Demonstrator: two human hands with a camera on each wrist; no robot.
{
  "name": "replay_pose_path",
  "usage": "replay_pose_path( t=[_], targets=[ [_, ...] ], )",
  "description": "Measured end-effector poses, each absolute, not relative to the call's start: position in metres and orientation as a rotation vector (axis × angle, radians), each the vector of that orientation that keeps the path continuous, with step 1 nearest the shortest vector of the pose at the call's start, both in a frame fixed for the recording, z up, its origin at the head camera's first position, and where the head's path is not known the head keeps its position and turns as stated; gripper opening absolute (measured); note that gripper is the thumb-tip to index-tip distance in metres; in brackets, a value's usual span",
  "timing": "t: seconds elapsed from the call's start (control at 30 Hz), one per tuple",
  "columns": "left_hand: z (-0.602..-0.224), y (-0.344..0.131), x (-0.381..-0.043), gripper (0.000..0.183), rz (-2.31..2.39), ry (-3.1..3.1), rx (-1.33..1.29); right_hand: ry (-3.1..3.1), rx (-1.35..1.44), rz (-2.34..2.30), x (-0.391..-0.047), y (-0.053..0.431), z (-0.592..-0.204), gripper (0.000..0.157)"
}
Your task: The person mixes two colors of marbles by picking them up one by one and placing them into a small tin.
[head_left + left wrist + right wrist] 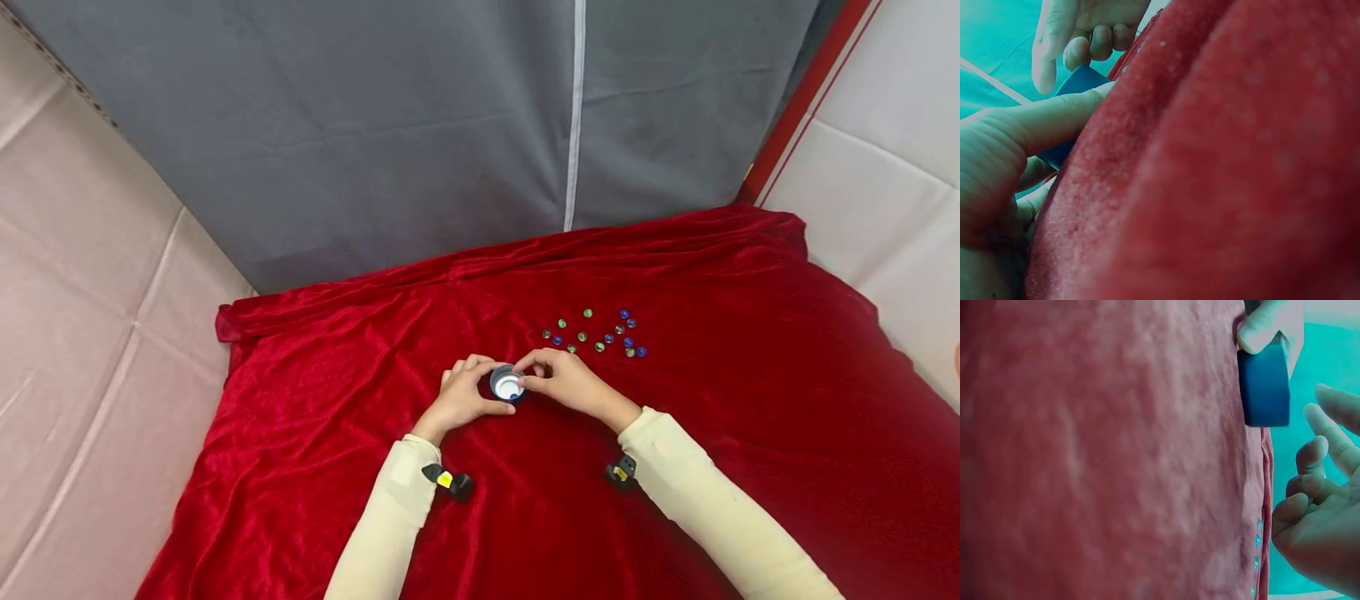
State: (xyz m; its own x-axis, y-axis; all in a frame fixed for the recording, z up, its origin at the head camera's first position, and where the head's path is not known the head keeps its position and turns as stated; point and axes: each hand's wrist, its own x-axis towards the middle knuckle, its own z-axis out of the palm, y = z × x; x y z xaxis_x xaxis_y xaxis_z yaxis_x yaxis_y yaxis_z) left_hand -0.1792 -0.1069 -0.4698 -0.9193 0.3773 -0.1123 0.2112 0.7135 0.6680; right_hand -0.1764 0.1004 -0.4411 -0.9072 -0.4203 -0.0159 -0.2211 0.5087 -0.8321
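Observation:
A small round dark-blue cup [497, 392] with a pale, bright inside stands on the red cloth. My left hand [467, 398] grips it from the left, thumb on the near side and fingers round the far side. Something small and blue lies inside the cup by its near wall, perhaps a marble. Over the cup's right rim is my right hand [564, 380], thumb and forefinger tips slightly apart. The right wrist view shows the blue cup wall [1265, 387] beside those fingertips, with nothing visible between them. Its other fingers are loosely bent.
Several green and blue glass marbles [582, 337] lie scattered on the red cloth [360, 400] beyond my right hand. The cloth has folds and is bunched along the back edge. A grey curtain [412, 125] hangs behind, with pale walls [900, 192] at the sides.

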Motion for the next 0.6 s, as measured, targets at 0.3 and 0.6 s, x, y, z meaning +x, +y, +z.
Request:
replay_pose_path(
  t=[0.3, 0.6],
  targets=[
    [-0.469, -0.109, -0.181, 0.066, 0.959, 2.706, 0.479, 2.641, -0.484, -1.357, -0.181, 0.12, -0.435, 0.017],
    [-0.47, -0.113, -0.182, 0.067, 0.989, 2.702, 0.459, 2.643, -0.367, -1.41, -0.185, 0.15, -0.427, 0.022]
  ],
)
